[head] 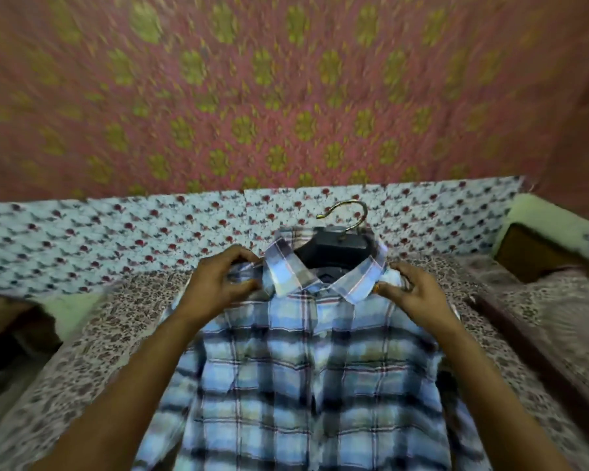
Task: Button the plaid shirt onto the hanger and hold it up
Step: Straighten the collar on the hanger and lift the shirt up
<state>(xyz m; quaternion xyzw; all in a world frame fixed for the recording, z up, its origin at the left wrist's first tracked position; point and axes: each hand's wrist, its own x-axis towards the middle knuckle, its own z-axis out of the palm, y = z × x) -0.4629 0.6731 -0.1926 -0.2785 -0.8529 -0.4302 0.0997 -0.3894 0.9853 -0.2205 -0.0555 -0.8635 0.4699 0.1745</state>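
Head view: both hands pinch the shirt [306,368] shoulders, left grip [218,283], right grip [410,294], hanger [340,244] between; floral bed [92,334] beneath, pink curtain [286,90] beyond.

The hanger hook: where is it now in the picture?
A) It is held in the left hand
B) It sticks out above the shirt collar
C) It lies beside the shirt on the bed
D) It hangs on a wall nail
B: the metal hook rises out of the collar of the plaid shirt, while the left hand and right hand grip the shoulders.
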